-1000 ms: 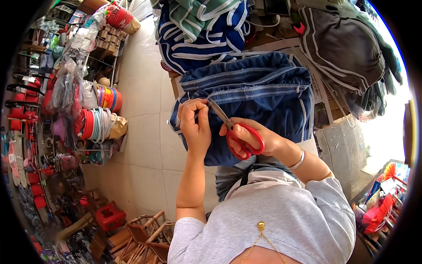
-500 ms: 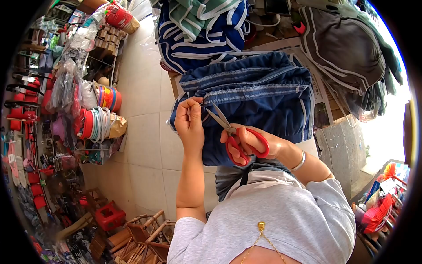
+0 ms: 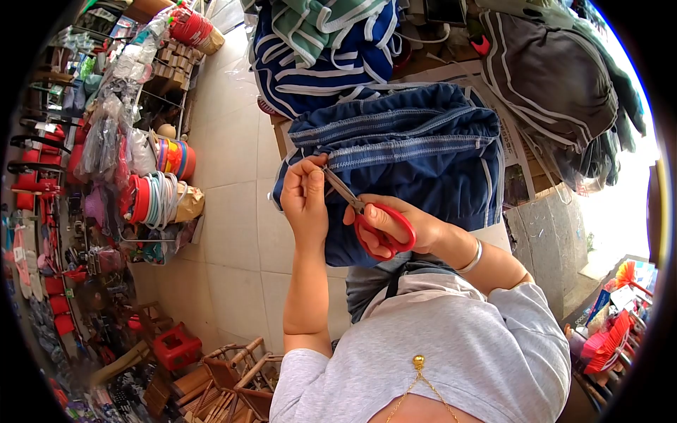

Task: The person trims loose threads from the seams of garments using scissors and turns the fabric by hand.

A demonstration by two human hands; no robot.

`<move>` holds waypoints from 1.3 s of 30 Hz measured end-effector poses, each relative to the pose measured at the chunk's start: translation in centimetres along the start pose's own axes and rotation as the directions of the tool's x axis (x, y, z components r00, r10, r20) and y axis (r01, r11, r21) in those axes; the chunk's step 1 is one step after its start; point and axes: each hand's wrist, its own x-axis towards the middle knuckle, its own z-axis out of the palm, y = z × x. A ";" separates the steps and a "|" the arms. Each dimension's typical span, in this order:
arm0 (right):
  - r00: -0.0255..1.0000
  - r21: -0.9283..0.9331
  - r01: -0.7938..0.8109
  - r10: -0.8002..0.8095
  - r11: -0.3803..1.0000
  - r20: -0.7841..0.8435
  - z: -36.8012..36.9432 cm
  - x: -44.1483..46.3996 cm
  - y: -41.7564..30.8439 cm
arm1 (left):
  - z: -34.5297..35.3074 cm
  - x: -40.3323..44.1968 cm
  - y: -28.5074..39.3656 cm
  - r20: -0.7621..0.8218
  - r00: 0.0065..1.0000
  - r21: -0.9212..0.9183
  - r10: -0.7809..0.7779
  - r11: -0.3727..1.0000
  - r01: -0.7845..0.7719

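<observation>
A navy blue garment (image 3: 412, 180) with white stitching and white piping lies folded in front of me, its stitched waistband (image 3: 416, 149) running across it. At the left end of that band, my left hand (image 3: 305, 194) is closed in a pinch on the garment's edge; whether a loose thread is also in the fingertips is too small to tell. My right hand (image 3: 402, 224) grips scissors (image 3: 409, 233) by their red handles, with fingers through the loops. The blades are together, and their tips are right beside my left fingertips.
Striped blue and green garments (image 3: 324, 67) are heaped beyond the navy one. A dark grey garment (image 3: 553, 77) with white piping lies at the right, over printed paper. Shelves of goods line the left, with coiled hose (image 3: 162, 199). Wooden stools (image 3: 236, 374) stand lower left.
The scissors have gone from open to closed blades, and my right hand has shifted slightly left, bringing the tips to my left fingers. My left hand holds its place.
</observation>
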 end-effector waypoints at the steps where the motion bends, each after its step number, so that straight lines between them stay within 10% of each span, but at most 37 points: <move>1: 1.000 0.004 0.000 0.000 1.000 -0.006 0.0 0.0 0.0 | 0.0 0.0 0.0 -0.002 1.000 0.002 0.003 1.000 -0.003; 12: 0.988 0.059 0.139 -0.142 0.989 0.055 -1.0 -4.0 -0.7 | 0.1 -2.0 0.6 -0.047 0.968 0.233 0.247 0.945 -0.230; 16: 0.937 -0.160 0.333 -0.346 0.929 -0.056 -3.2 -8.8 -2.6 | 3.1 -5.8 2.5 0.337 0.869 0.194 0.363 0.876 -0.442; 22: 0.719 -0.526 0.291 -0.545 0.799 -0.431 -3.4 -17.6 -6.3 | 12.2 -11.3 0.2 0.774 0.566 -0.097 0.283 0.937 -0.336; 26: 0.606 -0.595 0.273 -0.616 0.756 -0.503 -2.7 -21.0 -6.6 | 16.1 -12.7 -0.5 0.992 0.125 0.023 0.016 0.951 -0.308; 28: 0.577 -0.598 0.289 -0.634 0.748 -0.515 -3.2 -22.0 -6.0 | 17.0 -14.4 -1.2 0.911 0.317 -0.101 0.265 0.887 -0.450; 39: 0.639 -0.533 0.360 -0.619 0.765 -0.457 -6.7 -19.5 -3.6 | 11.6 -12.3 0.7 0.838 0.476 0.018 0.266 0.859 -0.511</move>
